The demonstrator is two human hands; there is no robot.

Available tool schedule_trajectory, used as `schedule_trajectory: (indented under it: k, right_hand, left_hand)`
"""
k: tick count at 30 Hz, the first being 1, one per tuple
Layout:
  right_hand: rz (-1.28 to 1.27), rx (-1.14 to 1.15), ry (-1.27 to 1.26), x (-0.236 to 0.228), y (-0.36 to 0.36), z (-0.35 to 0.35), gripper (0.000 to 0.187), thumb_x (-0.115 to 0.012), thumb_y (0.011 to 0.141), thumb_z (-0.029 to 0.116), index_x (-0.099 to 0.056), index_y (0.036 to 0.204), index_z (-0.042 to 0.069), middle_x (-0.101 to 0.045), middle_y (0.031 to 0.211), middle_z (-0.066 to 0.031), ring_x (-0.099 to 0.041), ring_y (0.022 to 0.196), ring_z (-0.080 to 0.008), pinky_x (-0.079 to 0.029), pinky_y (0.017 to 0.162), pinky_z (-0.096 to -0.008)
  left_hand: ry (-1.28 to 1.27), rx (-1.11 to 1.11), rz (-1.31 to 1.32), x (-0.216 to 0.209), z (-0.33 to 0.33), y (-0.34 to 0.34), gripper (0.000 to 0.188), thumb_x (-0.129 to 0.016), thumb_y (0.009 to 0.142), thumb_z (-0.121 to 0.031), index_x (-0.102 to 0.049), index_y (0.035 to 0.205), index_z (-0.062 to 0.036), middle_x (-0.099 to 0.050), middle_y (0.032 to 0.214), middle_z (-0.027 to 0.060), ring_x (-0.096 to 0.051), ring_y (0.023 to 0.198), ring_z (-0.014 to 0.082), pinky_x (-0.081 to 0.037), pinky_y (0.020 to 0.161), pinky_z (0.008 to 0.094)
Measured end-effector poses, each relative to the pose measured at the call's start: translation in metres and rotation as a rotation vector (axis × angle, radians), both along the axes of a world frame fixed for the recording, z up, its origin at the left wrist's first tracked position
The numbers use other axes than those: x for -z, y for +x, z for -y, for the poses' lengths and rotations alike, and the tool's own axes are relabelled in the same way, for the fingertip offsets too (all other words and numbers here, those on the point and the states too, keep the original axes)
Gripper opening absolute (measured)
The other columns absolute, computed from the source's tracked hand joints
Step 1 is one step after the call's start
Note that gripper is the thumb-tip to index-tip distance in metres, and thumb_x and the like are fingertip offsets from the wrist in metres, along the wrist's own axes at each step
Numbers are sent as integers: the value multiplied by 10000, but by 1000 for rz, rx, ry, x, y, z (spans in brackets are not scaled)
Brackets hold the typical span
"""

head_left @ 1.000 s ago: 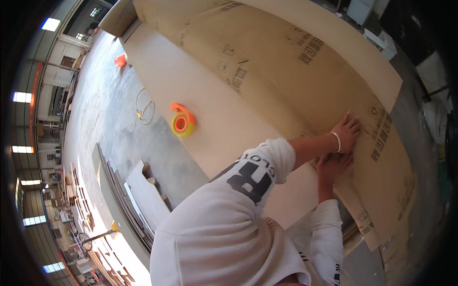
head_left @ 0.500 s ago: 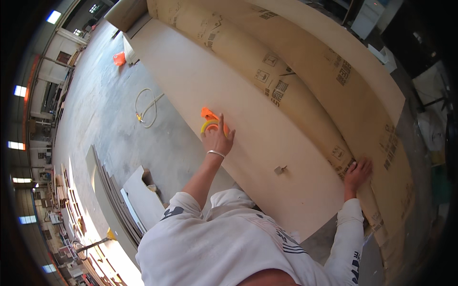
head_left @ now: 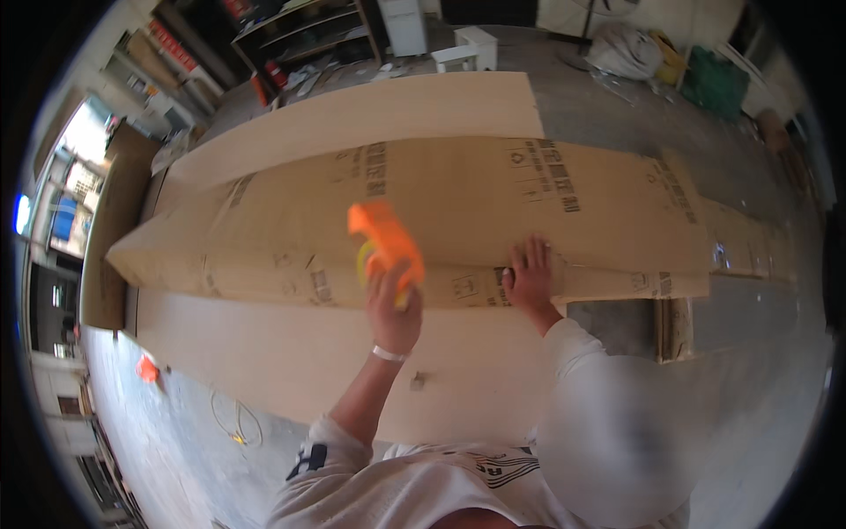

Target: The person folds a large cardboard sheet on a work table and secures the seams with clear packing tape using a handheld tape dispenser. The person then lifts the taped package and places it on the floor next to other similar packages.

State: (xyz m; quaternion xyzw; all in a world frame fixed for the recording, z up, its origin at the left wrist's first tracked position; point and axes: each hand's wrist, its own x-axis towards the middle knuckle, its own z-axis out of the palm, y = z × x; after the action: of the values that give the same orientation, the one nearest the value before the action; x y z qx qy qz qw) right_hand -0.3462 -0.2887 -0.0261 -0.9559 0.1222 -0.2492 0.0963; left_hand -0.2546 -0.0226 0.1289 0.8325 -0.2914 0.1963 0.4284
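An orange tape dispenser (head_left: pixel 385 244) is held up in the closed left hand (head_left: pixel 394 309), raised above the near edge of a long brown cardboard sheet (head_left: pixel 458 212). The right hand (head_left: pixel 530 275) is pressed flat, fingers spread, on that edge just right of the dispenser. Pale wooden panels (head_left: pixel 291 361) are seen under the cardboard, with an orange object (head_left: pixel 146 368) on the floor at the left.

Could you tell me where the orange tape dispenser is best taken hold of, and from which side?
Probably by its lower handle end, from below, on the person's side. The orange tape dispenser stands raised over the brown cardboard, its wide head pointing up and away, and the left hand already wraps the lower part. The right hand lies flat on the cardboard's folded edge, so that side is taken.
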Motion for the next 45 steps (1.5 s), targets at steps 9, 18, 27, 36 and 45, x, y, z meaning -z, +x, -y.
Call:
schedule_trajectory:
  k: [9, 18, 27, 36, 45]
  right_hand:
    - [-56, -42, 190, -14, 3, -4, 614, -628, 821, 296, -586, 1375, 36, -462, 1479, -320, -366, 1450, -496, -245, 1210, -643]
    - [-189, -33, 245, -25, -4, 5, 607, -607, 855, 286, -568, 1400, 22, -366, 1559, -360, -348, 1479, -495, -263, 1203, -642]
    - [576, 273, 1166, -138, 39, 190, 441, -495, 1084, 298, -477, 1454, 59, -599, 1356, -102, -549, 1242, -207, -399, 1089, -404]
    - [597, 39, 1865, -101, 49, 277, 436, -468, 1095, 328, -535, 1423, 48, -614, 1338, -112, -594, 1220, -237, -494, 1041, -378]
    - [548, -203, 1846, -68, 14, 322, 512, -559, 1035, 338, -536, 1409, -11, -679, 1228, -156, -673, 993, -317, -558, 863, -439]
  left_hand:
    - [-305, 658, -280, 20, 400, 132, 357, -655, 902, -16, -637, 1257, -53, -680, 1206, 177, -633, 1106, 408, -515, 950, 438]
    - [-379, 728, -95, 96, 455, 145, 361, -688, 902, -28, -660, 1258, -79, -667, 1090, 157, -645, 955, 327, -532, 840, 392]
    - [-272, 765, 191, 81, 434, 112, 402, -756, 764, -97, -677, 1152, -165, -639, 846, 57, -641, 878, 262, -522, 713, 384]
    - [-150, 719, 507, 71, 425, 82, 312, -614, 836, -189, -686, 1138, -176, -642, 910, 60, -616, 961, 281, -484, 845, 416]
    - [-679, 637, -477, 55, 445, 124, 223, -644, 913, -313, -672, 988, -106, -636, 783, 118, -626, 710, 238, -493, 601, 379]
